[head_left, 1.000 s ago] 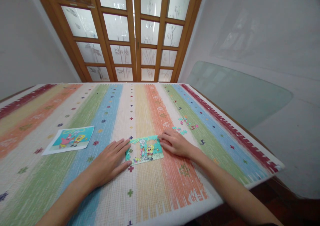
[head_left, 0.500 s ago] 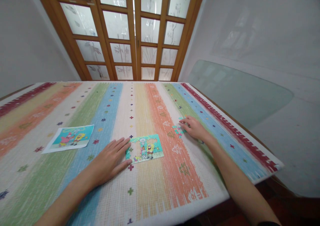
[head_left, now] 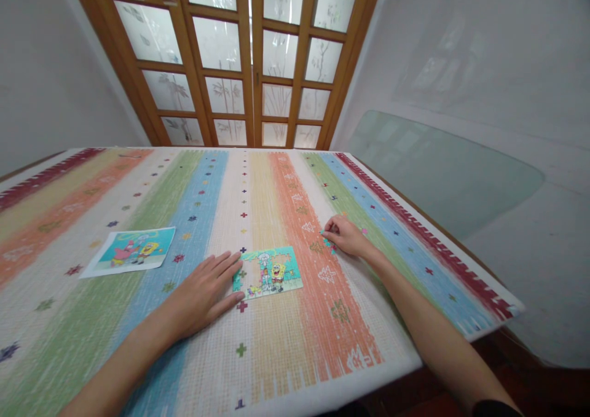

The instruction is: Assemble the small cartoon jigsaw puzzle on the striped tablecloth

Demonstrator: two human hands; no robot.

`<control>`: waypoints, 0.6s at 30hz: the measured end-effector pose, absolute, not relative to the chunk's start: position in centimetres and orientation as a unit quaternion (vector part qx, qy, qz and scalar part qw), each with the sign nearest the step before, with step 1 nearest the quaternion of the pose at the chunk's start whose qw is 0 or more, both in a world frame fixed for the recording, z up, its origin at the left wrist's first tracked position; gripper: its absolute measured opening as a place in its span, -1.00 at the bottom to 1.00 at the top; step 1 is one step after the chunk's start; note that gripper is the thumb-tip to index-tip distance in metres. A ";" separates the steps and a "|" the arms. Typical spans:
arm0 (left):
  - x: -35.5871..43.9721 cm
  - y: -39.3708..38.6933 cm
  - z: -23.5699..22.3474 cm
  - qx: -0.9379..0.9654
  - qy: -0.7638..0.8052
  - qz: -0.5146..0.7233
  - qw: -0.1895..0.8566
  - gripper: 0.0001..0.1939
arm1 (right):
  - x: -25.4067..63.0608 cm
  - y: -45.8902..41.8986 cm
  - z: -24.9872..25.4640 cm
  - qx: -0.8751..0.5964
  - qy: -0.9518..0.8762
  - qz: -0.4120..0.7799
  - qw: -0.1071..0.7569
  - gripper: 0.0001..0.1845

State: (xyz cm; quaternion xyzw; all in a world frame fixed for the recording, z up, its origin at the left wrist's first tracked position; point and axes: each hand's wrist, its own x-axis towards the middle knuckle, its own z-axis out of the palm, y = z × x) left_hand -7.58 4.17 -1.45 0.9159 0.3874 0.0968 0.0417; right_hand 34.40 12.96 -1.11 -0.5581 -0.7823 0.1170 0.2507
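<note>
A partly filled jigsaw puzzle (head_left: 278, 276) with cartoon figures lies on the striped cloth, with a gap in its left part. My left hand (head_left: 209, 291) rests flat with its fingers stretched out, thumb and fingertips at the puzzle's left edge. To the right, my right hand (head_left: 346, 235) pinches a small teal puzzle piece (head_left: 322, 233) between thumb and index finger. Loose puzzle pieces (head_left: 330, 246) lie under and beside that hand, partly hidden by it. A printed reference picture (head_left: 133, 250) with similar cartoon figures lies left of my left hand.
The striped tablecloth (head_left: 271, 343) covers the table, whose front right edge runs below my right forearm. Wooden doors with glass panes (head_left: 228, 88) stand behind the table. A pale green glass panel (head_left: 442, 165) is at the right wall.
My right hand has drawn slightly left from the loose pieces, and a teal piece now shows at its fingertips. My left hand stays at the puzzle.
</note>
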 end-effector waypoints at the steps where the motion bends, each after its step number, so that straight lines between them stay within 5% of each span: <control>1: -7.6 4.2 -1.5 0.916 0.387 0.099 0.044 -0.39 | 34.3 13.0 -1.2 -0.564 -0.778 0.117 0.252 -0.94; 7: -7.6 4.3 -1.7 0.913 0.390 0.109 0.050 -0.40 | 33.5 12.8 -1.2 -0.589 -0.763 0.101 0.247 -0.79; 18: -7.3 4.3 -1.2 0.913 0.388 0.110 0.055 -0.40 | 33.0 13.8 -0.5 -0.604 -0.763 0.110 0.201 -0.93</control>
